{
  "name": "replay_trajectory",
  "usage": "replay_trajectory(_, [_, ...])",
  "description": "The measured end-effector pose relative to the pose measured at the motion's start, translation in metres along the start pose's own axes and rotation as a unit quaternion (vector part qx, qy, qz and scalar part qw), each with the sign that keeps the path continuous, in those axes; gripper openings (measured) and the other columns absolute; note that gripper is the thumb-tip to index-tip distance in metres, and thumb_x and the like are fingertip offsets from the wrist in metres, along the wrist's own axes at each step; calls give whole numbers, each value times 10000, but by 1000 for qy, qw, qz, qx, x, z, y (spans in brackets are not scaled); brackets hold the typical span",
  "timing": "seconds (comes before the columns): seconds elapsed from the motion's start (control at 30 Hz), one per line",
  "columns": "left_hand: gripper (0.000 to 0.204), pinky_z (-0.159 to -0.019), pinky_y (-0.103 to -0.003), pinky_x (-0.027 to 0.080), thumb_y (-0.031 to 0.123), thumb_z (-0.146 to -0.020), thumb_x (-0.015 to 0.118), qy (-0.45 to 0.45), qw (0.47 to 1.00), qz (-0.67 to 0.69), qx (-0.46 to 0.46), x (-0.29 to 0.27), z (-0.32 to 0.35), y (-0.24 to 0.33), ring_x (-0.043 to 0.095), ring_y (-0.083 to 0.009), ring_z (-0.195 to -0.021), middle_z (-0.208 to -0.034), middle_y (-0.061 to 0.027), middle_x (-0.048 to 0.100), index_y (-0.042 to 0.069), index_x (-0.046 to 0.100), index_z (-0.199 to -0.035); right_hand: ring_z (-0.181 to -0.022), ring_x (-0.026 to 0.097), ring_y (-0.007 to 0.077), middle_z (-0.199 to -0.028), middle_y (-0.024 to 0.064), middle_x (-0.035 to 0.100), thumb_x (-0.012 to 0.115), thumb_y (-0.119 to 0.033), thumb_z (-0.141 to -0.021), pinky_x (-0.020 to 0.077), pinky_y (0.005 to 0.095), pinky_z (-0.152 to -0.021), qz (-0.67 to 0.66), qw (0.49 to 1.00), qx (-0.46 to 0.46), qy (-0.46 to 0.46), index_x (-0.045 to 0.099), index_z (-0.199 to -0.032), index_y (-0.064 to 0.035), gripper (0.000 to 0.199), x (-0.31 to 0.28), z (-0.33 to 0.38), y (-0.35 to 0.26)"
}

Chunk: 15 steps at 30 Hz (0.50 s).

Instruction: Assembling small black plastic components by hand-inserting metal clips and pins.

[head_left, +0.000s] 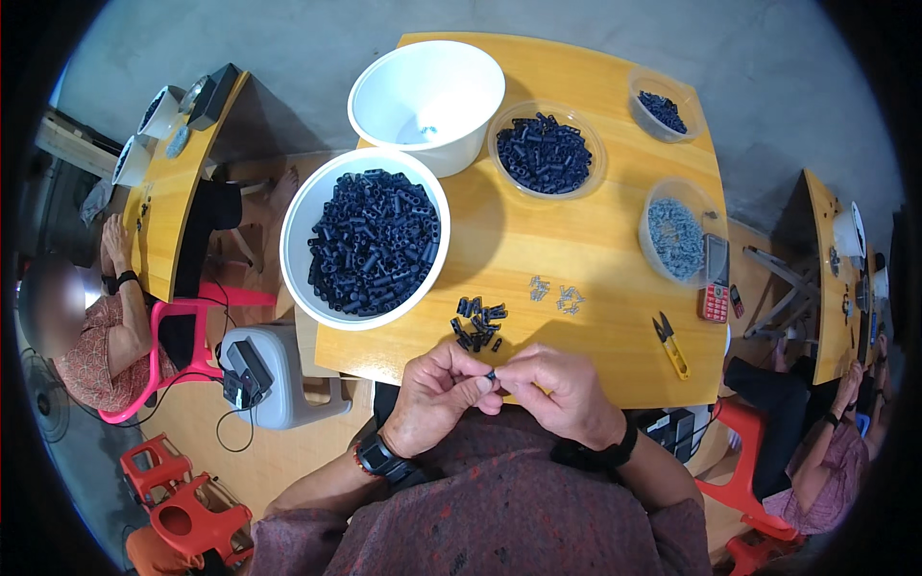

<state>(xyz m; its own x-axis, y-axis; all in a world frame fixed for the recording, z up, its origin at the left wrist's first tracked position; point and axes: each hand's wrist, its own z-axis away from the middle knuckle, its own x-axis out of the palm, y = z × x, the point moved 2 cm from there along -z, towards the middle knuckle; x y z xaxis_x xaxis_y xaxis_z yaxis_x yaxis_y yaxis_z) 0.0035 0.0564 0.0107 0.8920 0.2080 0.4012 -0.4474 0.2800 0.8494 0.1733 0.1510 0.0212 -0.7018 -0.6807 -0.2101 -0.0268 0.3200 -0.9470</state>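
A small black plastic connector (491,376) sits pinched between the fingertips of both hands, just above the near edge of the desk (615,365), close to the person's chest. The left hand (440,396) closes its grip on the piece from the left, thumb and forefinger curled over it; the right hand (560,394) meets it from the right with its fingertips clenched on the same piece, or on something very small pressed against it, which is too tiny to make out. By the look of it, this is the fitting step, with one part being worked into the other. The next move would call for a steady pinch and fine alignment, since the piece is small and mostly hidden by the fingers.

Just beyond the hands lies a small heap of black connectors (477,324), and to its right a scatter of little grey metal clips (556,294). Further left, a large white bowl (300,230) is full of the same black pieces; behind it stands a nearly empty white bowl (384,77). Three clear tubs stand toward the far right: one with black parts (547,152), a smaller one (663,108), and one of grey parts (674,236). Yellow-handled snips (671,344) lie near the right edge.
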Motion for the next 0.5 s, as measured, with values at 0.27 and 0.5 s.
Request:
replay_trajectory(0.27, [69,-708,-274,608,15,-969,631,-48,997,-8,-57,-12,12,-6,712,-146,-771,-919,-99,702,-5,581,-1012,-796,685,226,-902,110,689,691,56,-843,536,306,-685,89,993,28,-67,722,-992,-19,170,-13,-5,-3])
replay_trajectory(0.5, [128,-769,-302,612,8,-977,613,51,996,63,-25,-27,16,-2,716,-164,-818,-974,-101,704,-9,595,-1102,-823,666,286,-944,133,619,639,-43,-883,539,360,-697,203,974,12,-100,688,-1042,-5,170,-5,-22,-1])
